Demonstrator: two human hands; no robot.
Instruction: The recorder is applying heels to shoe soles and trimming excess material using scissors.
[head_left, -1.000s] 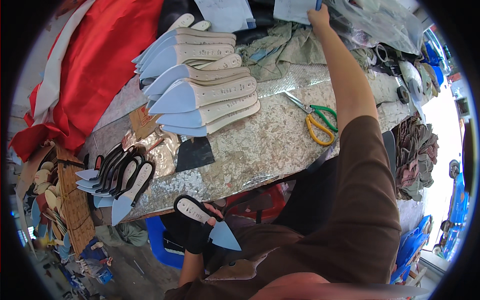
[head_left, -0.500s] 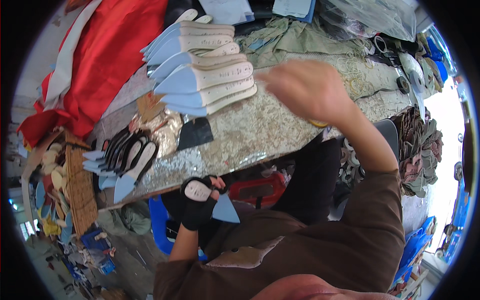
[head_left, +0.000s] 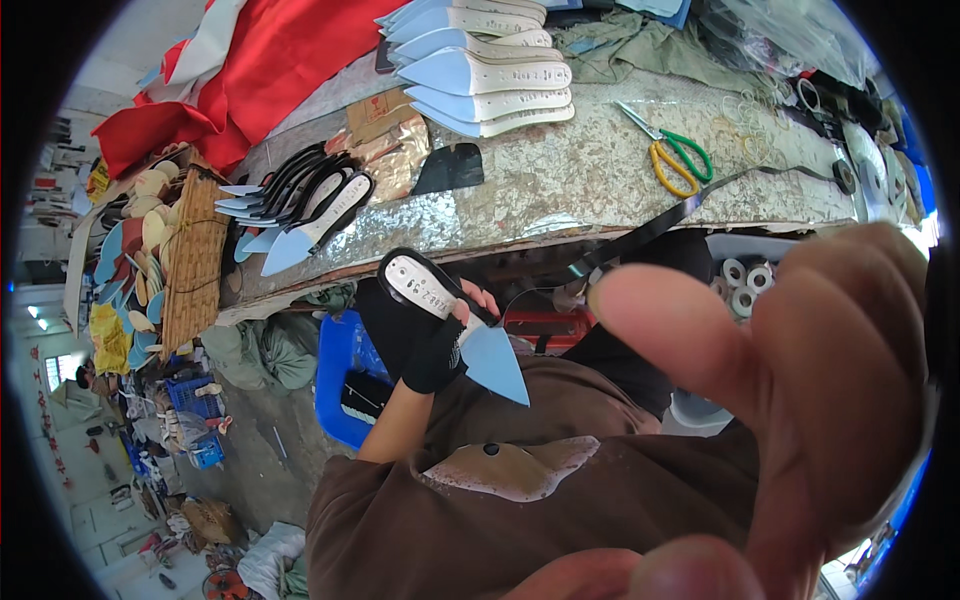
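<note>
In a cluttered workroom, a woven basket (head_left: 195,265) packed with cut shapes stands at the left end of a scuffed, silver-flecked worktop (head_left: 560,175), beside a heap of red cloth (head_left: 265,75); below, a grey floor (head_left: 262,410) holds small blue crates (head_left: 195,396). Black-edged insoles (head_left: 325,215) lie in an overlapping row near the front edge. Just off that edge, above the lap, the left hand (head_left: 432,358), in a black fingerless glove, pinches one insole (head_left: 425,288), its blue point angled down toward the right. Behind it rises a stack of pale insoles (head_left: 500,75); farther right lie scissors (head_left: 676,165) with green and yellow handles, and a black strip (head_left: 635,238) drapes over the edge. The right hand (head_left: 835,350) looms close to the camera, thumb out, fingers curled; whether it grips anything cannot be told.
</note>
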